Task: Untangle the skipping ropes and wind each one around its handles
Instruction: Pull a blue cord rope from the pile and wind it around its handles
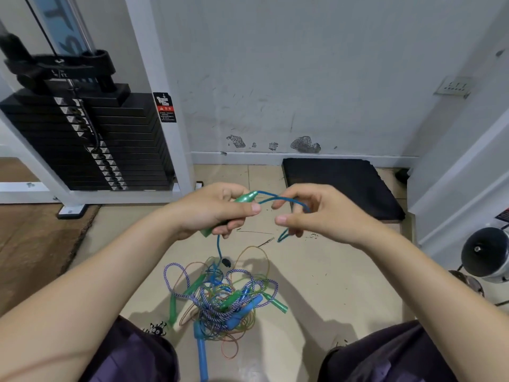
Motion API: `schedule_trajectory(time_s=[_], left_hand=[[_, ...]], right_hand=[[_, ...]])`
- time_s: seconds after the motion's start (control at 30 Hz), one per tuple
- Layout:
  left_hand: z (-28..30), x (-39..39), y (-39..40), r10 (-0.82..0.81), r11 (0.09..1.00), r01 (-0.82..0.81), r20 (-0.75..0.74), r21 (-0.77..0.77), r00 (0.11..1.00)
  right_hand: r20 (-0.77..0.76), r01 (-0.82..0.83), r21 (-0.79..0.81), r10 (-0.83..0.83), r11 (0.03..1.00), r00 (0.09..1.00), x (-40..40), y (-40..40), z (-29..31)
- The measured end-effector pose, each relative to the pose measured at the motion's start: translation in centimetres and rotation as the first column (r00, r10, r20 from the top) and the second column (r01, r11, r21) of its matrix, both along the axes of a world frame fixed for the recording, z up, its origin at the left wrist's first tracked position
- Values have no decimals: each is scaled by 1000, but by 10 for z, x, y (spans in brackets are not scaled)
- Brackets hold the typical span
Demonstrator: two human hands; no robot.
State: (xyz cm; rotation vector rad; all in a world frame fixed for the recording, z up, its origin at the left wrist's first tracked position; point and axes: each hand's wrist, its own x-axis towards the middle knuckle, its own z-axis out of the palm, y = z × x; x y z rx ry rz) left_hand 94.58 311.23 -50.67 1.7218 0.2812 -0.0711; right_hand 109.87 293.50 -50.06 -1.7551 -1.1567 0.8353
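Two hands raised, L hand grips green handle

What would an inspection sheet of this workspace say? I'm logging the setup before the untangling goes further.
Surface: beige tiled floor, scuffed, brown carpet at left.
Job's things: green handle with blue rope lifted; tangled pile of ropes with green and blue handles on the floor between the knees.
Clutter: black mat against the wall.
Grippers: left hand grips the green handle; right hand pinches the blue rope.
Cables: blue rope trails down into the pile.
Surroundings: weight stack at left, marked wall, wall socket, dumbbell at right.
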Motion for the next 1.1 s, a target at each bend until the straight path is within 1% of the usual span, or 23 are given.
schedule_trajectory(time_s=[0.07, 0.13, 0.23, 0.33, 0.43, 0.53, 0.6, 0.7, 0.73, 0.77, 0.83, 0.87, 0.9, 1.0, 1.1], left_hand=[[-1, 2, -6, -47, 999, 47, 2, -13, 999], [-1, 3, -8, -52, 998, 52, 5, -19, 999], [-2, 3, -3, -9, 1000, 10, -21, 29, 1000], [-3, 3, -1, 3, 999, -1, -32, 52, 999], [-4, 3, -3, -40, 999, 41, -19, 20, 999], [-5, 3, -5, -62, 996, 63, 7, -62, 998], [-4, 3, -4, -51, 993, 53, 19, -103, 998], [-2, 1, 1, 17, 993, -14, 27, -118, 999], [-1, 0, 5, 47, 992, -44, 25, -116, 999], [0, -1, 10, 80, 991, -77, 25, -110, 996], [1, -4, 19, 140, 987, -138, 20, -83, 990], [2, -5, 23, 159, 986, -157, 22, -63, 987], [1, -6, 24, 169, 985, -167, 28, -41, 985], [-2, -3, 17, 150, 989, -149, 48, -24, 988], [-7, 4, -2, 111, 992, -106, 68, -76, 992]], right_hand=[[23, -46, -36, 46, 998, 999, -9, 2, 1], [65, -62, -54, 65, 997, 996, -13, 3, 2], [133, -38, -29, 41, 999, 990, -11, 2, 2], [141, -28, 6, 27, 1000, 990, -10, 1, 3], [106, -34, 18, 32, 999, 994, -9, 3, -2], [68, -33, 23, 32, 999, 997, -9, 3, -2], [84, -15, 47, 11, 999, 996, -9, 3, 0], [139, 64, 121, -81, 991, 987, 1, 3, 0], [108, 106, 153, -123, 982, 986, 5, 2, 1], [45, 156, 189, -167, 969, 985, 10, 1, 2], [-127, 257, 238, -232, 937, 964, 17, -2, 6], [-177, 283, 239, -245, 929, 953, 19, -4, 7], [-188, 285, 224, -245, 932, 951, 20, -5, 7], [-171, 186, 148, -160, 971, 972, 17, -5, 2], [-163, 61, 97, -44, 993, 986, 0, 1, -4]])
